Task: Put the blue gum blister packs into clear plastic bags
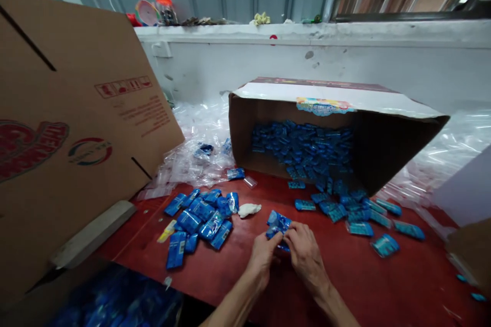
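Observation:
Both hands meet over the red tabletop at a small blue packet (282, 220), which looks crumpled and partly see-through at its top. My left hand (264, 251) pinches its near left edge between thumb and fingers. On the right side, my right hand (304, 244) is closed on the same packet, fingertips close to the left thumb. The packet's lower part is hidden behind the fingers. A heap of flat blue packets (201, 209) lies to the left of my hands. To the right lie loose blue-green packs (360, 229), spilling from an open carton.
The carton (387, 148) lies on its side, holding many blue-green packs (307, 145). A large cardboard box (88, 92) leans at left. Clear plastic sleeves (195, 127) pile up behind. A white crumpled scrap (249, 209) sits on the red table (345, 286). Blue packets (115, 299) fill a container below.

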Action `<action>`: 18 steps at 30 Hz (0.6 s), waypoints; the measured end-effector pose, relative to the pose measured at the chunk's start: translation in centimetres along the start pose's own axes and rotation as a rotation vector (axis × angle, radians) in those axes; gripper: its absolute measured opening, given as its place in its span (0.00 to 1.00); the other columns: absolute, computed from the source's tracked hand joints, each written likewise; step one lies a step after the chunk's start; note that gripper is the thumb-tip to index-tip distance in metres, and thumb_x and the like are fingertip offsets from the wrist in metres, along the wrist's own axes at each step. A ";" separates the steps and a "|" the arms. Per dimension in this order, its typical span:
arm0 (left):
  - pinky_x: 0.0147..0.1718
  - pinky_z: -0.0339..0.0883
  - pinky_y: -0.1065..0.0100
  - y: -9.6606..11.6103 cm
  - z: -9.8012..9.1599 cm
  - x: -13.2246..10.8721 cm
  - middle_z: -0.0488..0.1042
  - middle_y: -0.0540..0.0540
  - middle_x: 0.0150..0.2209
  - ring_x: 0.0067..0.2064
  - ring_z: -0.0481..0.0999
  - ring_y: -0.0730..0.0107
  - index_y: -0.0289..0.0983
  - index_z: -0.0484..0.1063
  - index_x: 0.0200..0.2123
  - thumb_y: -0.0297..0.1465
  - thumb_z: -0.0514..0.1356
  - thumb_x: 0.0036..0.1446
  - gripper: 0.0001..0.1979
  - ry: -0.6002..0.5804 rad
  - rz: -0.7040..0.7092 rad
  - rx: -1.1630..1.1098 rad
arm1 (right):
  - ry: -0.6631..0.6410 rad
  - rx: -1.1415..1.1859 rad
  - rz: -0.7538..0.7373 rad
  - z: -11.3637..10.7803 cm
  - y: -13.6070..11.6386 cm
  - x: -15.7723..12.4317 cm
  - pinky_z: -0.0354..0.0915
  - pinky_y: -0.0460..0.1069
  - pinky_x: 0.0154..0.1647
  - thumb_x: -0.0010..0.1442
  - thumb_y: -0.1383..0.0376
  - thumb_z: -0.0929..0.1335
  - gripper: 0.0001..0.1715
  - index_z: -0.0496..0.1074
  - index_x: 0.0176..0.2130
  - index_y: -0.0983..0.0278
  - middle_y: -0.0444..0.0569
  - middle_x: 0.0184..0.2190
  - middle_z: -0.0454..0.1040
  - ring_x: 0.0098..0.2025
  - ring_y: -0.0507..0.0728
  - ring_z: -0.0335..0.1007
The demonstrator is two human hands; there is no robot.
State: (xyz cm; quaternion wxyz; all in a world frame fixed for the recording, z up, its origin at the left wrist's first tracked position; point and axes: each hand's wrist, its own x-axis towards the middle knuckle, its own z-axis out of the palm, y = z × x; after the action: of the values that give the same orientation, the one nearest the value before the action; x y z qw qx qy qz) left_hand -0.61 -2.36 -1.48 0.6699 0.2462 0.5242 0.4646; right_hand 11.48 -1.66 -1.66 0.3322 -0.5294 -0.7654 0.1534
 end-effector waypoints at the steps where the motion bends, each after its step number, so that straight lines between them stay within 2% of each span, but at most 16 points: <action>1: 0.18 0.53 0.74 -0.1 0.1 0.0 0.71 0.48 0.22 0.21 0.67 0.76 0.32 0.70 0.31 0.41 0.62 0.37 0.19 0.000 0.023 0.011 | 0.024 0.132 0.045 0.0 0.1 -0.5 0.57 0.53 0.41 0.58 0.63 0.59 0.09 0.66 0.32 0.62 0.51 0.37 0.67 0.40 0.59 0.61; 2: 0.19 0.54 0.74 -0.1 0.3 0.0 0.72 0.46 0.23 0.22 0.68 0.74 0.32 0.71 0.30 0.40 0.62 0.37 0.19 0.001 0.045 0.018 | 0.037 0.276 0.122 0.2 0.4 -0.8 0.58 0.53 0.41 0.57 0.62 0.60 0.09 0.66 0.35 0.62 0.51 0.38 0.67 0.40 0.59 0.62; 4: 0.19 0.54 0.74 -0.3 0.6 -0.1 0.72 0.46 0.23 0.23 0.68 0.73 0.31 0.72 0.29 0.39 0.62 0.37 0.17 0.018 0.080 0.043 | -0.001 0.571 0.314 0.7 1.0 -1.2 0.61 0.52 0.38 0.54 0.58 0.63 0.15 0.65 0.40 0.63 0.51 0.36 0.69 0.37 0.58 0.65; 7: 0.16 0.52 0.73 -0.1 1.3 -0.2 0.69 0.49 0.17 0.18 0.64 0.74 0.31 0.71 0.23 0.36 0.62 0.37 0.12 0.084 0.139 0.144 | -0.069 0.870 0.502 1.4 1.5 -1.2 0.63 0.50 0.35 0.51 0.53 0.64 0.20 0.68 0.37 0.66 0.47 0.28 0.71 0.32 0.57 0.67; 11: 0.13 0.52 0.73 0.0 1.8 0.0 0.65 0.52 0.13 0.14 0.61 0.77 0.32 0.69 0.20 0.35 0.62 0.36 0.11 0.129 0.162 0.191 | 0.031 0.873 0.531 1.3 0.8 -1.1 0.62 0.48 0.33 0.47 0.51 0.66 0.20 0.69 0.28 0.67 0.45 0.25 0.70 0.29 0.54 0.65; 15: 0.14 0.54 0.75 -0.7 2.0 0.6 0.65 0.53 0.14 0.16 0.61 0.78 0.32 0.67 0.19 0.36 0.62 0.37 0.12 0.029 0.069 -0.028 | 0.073 0.785 0.558 1.5 0.0 -1.1 0.59 0.44 0.24 0.51 0.51 0.62 0.20 0.66 0.27 0.66 0.42 0.20 0.65 0.23 0.50 0.59; 18: 0.14 0.53 0.76 -0.9 2.3 0.7 0.64 0.53 0.14 0.16 0.61 0.79 0.32 0.67 0.19 0.36 0.63 0.37 0.12 -0.018 0.037 -0.088 | 0.098 0.755 0.565 1.7 -0.2 -1.2 0.57 0.43 0.22 0.53 0.53 0.60 0.18 0.64 0.27 0.66 0.40 0.19 0.61 0.22 0.49 0.57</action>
State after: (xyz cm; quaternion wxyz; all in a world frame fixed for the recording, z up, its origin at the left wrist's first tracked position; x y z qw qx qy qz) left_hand 1.85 -1.74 -1.77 0.6760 0.2305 0.4925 0.4973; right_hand 10.45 -2.61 -3.22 0.4827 -0.5655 -0.4655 0.4801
